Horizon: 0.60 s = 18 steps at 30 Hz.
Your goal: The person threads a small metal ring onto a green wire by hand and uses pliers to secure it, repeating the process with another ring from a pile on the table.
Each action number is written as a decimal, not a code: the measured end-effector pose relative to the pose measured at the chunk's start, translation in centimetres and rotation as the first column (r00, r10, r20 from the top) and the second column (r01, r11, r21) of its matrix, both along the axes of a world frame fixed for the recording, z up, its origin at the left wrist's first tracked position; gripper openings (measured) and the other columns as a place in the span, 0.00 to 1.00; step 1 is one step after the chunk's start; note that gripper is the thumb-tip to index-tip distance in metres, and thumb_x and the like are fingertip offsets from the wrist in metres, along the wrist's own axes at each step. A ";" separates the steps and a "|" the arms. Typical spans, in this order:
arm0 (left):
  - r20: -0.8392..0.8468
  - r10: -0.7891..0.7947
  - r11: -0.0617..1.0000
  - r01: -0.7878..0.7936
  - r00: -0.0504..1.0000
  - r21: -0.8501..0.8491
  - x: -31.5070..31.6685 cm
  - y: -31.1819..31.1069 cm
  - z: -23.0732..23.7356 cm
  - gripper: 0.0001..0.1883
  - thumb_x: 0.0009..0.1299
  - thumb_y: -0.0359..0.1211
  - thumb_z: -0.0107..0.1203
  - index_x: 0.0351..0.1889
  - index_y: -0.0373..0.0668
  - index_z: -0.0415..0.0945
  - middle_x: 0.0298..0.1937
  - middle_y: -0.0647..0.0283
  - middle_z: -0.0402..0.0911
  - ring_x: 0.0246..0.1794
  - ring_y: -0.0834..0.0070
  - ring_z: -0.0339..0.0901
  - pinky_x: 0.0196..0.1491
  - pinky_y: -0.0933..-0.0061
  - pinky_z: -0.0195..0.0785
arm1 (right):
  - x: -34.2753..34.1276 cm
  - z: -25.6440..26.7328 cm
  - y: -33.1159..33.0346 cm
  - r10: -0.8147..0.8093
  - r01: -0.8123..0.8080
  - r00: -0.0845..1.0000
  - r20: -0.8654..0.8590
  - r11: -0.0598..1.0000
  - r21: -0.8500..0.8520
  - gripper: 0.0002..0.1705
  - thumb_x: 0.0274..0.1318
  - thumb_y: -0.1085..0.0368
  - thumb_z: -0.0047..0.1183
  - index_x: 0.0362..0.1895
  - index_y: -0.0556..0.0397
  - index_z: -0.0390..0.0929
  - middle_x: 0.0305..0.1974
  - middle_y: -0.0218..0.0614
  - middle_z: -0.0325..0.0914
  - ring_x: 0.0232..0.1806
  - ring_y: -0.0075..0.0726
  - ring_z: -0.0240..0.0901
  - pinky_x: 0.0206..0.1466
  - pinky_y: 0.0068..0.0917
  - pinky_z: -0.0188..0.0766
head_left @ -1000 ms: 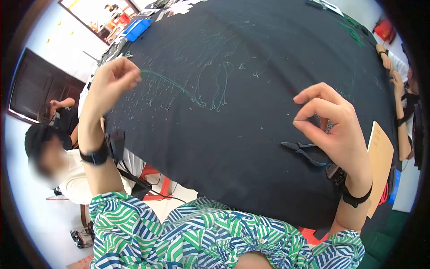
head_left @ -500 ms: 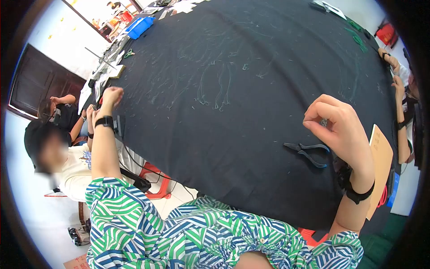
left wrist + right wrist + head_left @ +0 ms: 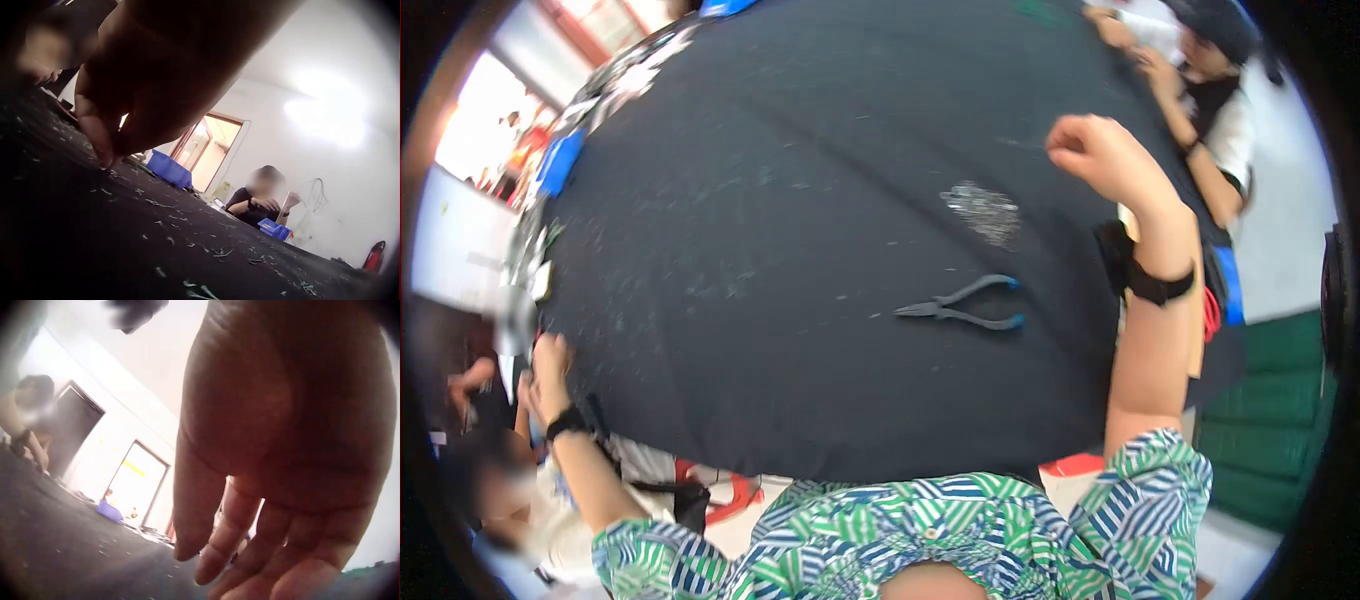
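My left hand is stretched out to the table's left edge, its thumb and fingers drawn together. In the left wrist view the fingertips point down close over the black cloth, near scattered green thread bits; I cannot tell whether they hold anything. My right hand is raised over the right side of the table, its fingers loosely bent. Gaps show between those fingers in the right wrist view. Closest to it lies a pile of small silvery metal pieces. Pliers with blue-tipped handles lie spread nearer me.
A black cloth covers the table, with faint threads at left. A blue bin stands at the far left edge. People sit at both sides, one at the right. A red coil lies beyond my right forearm.
The head view has swung, so the pliers appear further left and the metal pile is uncovered. My left hand has reached further left; green threads trailed from it earlier. My right hand's finger-to-thumb ring has loosened.
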<state>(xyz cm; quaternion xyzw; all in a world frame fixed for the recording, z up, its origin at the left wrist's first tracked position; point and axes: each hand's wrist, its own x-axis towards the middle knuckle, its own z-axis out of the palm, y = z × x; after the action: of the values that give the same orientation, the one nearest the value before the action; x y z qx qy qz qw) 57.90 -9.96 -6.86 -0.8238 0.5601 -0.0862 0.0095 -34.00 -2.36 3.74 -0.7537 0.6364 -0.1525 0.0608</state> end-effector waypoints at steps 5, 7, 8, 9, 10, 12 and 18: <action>-0.180 0.032 0.977 0.008 0.983 0.214 -19.5 1.7 6.8 0.19 0.72 0.42 0.54 0.35 0.30 0.80 0.25 0.53 0.83 0.23 0.71 0.82 0.25 0.69 0.71 | -4.8 -1.4 -0.4 -0.303 0.303 0.953 -0.019 0.952 0.046 0.10 0.51 0.69 0.56 0.37 0.60 0.81 0.28 0.41 0.81 0.29 0.34 0.80 0.33 0.31 0.75; -0.451 -0.143 0.977 0.199 0.881 0.079 -27.3 3.5 7.6 0.17 0.72 0.40 0.56 0.37 0.30 0.80 0.23 0.59 0.83 0.22 0.78 0.80 0.25 0.74 0.70 | -5.3 -2.3 -0.6 -0.369 0.366 0.929 0.022 0.926 0.095 0.08 0.51 0.70 0.56 0.36 0.60 0.81 0.28 0.40 0.82 0.28 0.30 0.80 0.32 0.29 0.76; -0.515 -0.208 0.950 0.296 0.832 0.095 -31.1 4.4 8.2 0.14 0.72 0.36 0.56 0.39 0.31 0.81 0.24 0.61 0.82 0.23 0.79 0.79 0.25 0.77 0.70 | -5.5 -3.0 -0.9 -0.343 0.338 0.938 0.043 0.937 0.084 0.08 0.51 0.70 0.56 0.36 0.60 0.81 0.28 0.39 0.82 0.28 0.29 0.80 0.31 0.28 0.76; -0.586 -0.317 0.914 0.406 0.746 0.023 -34.9 5.7 8.5 0.14 0.71 0.36 0.57 0.41 0.32 0.81 0.26 0.61 0.83 0.24 0.79 0.80 0.26 0.78 0.70 | -5.5 -3.8 -1.3 -0.313 0.309 0.948 0.064 0.948 0.071 0.08 0.51 0.70 0.56 0.36 0.60 0.81 0.27 0.38 0.82 0.28 0.28 0.80 0.30 0.27 0.76; -0.626 -0.323 0.889 0.455 0.710 0.058 -38.6 6.9 9.3 0.13 0.70 0.35 0.58 0.43 0.33 0.81 0.27 0.60 0.83 0.25 0.79 0.80 0.28 0.77 0.70 | -5.3 -4.3 -1.7 -0.281 0.277 0.956 0.086 0.959 0.060 0.07 0.51 0.71 0.56 0.35 0.60 0.81 0.27 0.37 0.82 0.28 0.27 0.79 0.29 0.26 0.76; -0.628 -0.467 0.776 0.629 0.623 0.047 -43.4 9.1 10.1 0.13 0.68 0.35 0.59 0.43 0.34 0.81 0.26 0.59 0.83 0.24 0.75 0.80 0.30 0.73 0.71 | -4.1 -4.5 -2.6 -0.257 0.252 0.963 0.079 0.966 0.062 0.07 0.50 0.69 0.58 0.33 0.59 0.82 0.27 0.40 0.82 0.27 0.31 0.80 0.32 0.30 0.76; -0.634 -0.682 0.468 0.884 0.364 0.005 -50.4 11.8 12.7 0.12 0.65 0.33 0.62 0.44 0.36 0.81 0.27 0.60 0.81 0.24 0.73 0.79 0.29 0.75 0.70 | -3.1 -6.3 -4.4 -0.293 0.263 0.923 -0.248 0.953 -0.148 0.05 0.47 0.67 0.59 0.30 0.54 0.84 0.29 0.45 0.83 0.33 0.48 0.82 0.40 0.40 0.77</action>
<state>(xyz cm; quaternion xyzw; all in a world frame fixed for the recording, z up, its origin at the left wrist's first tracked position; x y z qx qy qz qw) 7.45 1.86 5.85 -0.4164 0.8695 0.2609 -0.0506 -37.07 -6.77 -2.58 -0.6715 0.7297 -0.0920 -0.0902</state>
